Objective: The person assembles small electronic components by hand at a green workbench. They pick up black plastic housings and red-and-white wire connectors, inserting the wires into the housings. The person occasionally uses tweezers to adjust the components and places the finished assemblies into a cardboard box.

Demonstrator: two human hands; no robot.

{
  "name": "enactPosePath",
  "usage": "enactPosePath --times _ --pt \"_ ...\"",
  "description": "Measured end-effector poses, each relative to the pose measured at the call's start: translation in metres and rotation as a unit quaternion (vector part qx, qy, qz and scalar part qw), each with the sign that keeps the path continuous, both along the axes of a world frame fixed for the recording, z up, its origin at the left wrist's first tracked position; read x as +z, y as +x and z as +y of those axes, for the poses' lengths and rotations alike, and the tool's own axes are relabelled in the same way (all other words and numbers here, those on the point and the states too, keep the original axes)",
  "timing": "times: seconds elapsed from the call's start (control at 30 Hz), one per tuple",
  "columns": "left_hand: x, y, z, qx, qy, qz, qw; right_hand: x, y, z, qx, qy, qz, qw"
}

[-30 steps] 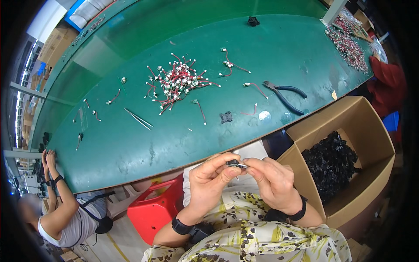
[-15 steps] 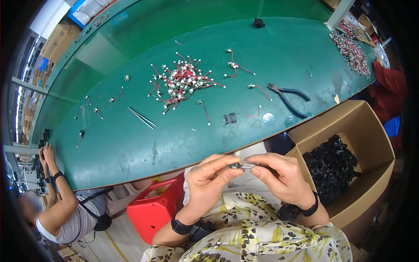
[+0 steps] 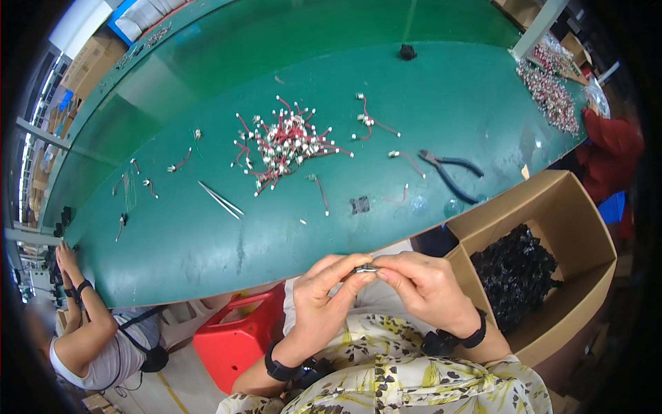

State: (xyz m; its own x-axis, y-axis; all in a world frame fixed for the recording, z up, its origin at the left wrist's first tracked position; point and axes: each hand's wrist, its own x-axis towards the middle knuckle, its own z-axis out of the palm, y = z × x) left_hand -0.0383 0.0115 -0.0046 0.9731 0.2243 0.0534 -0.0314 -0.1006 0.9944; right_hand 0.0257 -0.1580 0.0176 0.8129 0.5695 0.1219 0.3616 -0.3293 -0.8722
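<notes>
Just in front of the table edge, my left hand pinches a small black plastic part between thumb and fingertips. A pale, shiny strip shows along it. My right hand is closed too, thumb and forefinger pressed together at the part's right end. Whatever sits inside the right fingers is hidden by them. Beyond my hands a flat black plastic piece lies on the green table. Farther off is a pile of red wire leads with white connectors.
Metal tweezers lie left of the pile, blue-handled cutting pliers to the right. Single leads are scattered around. A cardboard box of black parts stands at my right. A red stool and another person are at the left.
My right hand has moved left, its fingertips now closing against the part in my left hand. The thin metal tool that showed between my hands is no longer distinguishable.
</notes>
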Motion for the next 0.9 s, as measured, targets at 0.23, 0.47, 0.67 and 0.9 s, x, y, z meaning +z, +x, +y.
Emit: enactPosePath --times 0.23,0.47,0.67,0.9 --pt "0.019 -0.016 0.083 0.22 0.051 0.025 0.974 0.034 0.033 0.005 0.083 -0.082 0.087 0.989" --pt "0.031 -0.024 0.186 0.439 0.564 -0.026 0.699 0.025 0.074 0.017 -0.002 -0.126 -0.057 0.99" --pt "0.017 0.008 0.053 0.073 -0.115 0.01 0.991 0.012 0.084 0.026 0.072 -0.108 -0.056 0.99" --pt "0.01 0.04 0.024 -0.121 -0.424 0.192 0.877 0.034 0.067 -0.004 0.147 -0.036 -0.022 0.988"
